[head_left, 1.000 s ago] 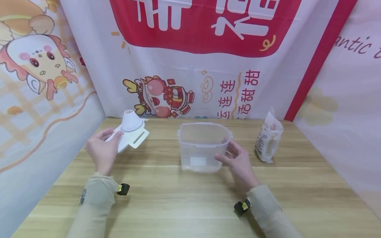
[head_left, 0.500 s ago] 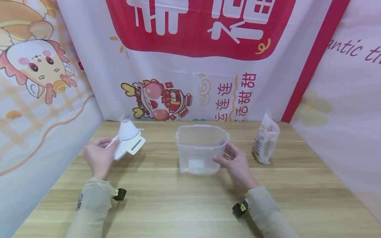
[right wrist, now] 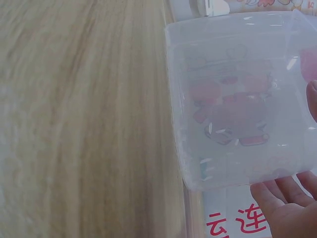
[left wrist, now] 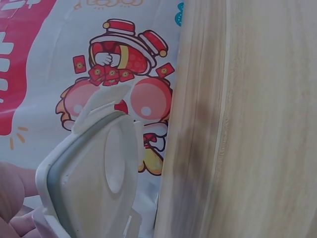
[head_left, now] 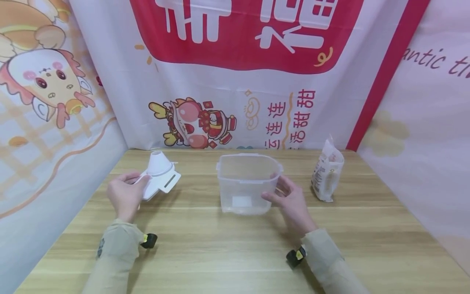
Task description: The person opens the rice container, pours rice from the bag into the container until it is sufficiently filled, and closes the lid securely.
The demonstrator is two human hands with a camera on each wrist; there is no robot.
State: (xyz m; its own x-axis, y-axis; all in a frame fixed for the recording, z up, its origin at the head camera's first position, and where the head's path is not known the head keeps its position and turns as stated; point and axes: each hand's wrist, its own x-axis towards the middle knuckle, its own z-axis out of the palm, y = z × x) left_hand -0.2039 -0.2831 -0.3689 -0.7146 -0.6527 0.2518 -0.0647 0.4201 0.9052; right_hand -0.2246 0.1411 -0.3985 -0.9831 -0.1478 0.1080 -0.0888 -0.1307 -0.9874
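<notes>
My left hand (head_left: 126, 197) pinches a white plastic lid (head_left: 155, 183) by its near left edge, thumb on top. A cone-shaped spout (head_left: 158, 163) stands up from the lid, and a slotted flap sticks out on its right. In the left wrist view the underside of the lid (left wrist: 91, 191) shows a grey seal and a round opening. My right hand (head_left: 292, 201) grips a clear plastic container (head_left: 229, 196) at its right side, thumb in front and fingers behind. The container is upright with its top uncovered; a pale label is on its front.
An upright white packet (head_left: 328, 173) with print stands at the right, beyond my right hand. The wooden table (head_left: 220, 253) ends at a printed cloth backdrop (head_left: 238, 85), with printed cloth walls on both sides.
The head view has shifted slightly. My left hand has lowered the lid a little, nearer the table. My right hand keeps its hold on the container, which looks almost still.
</notes>
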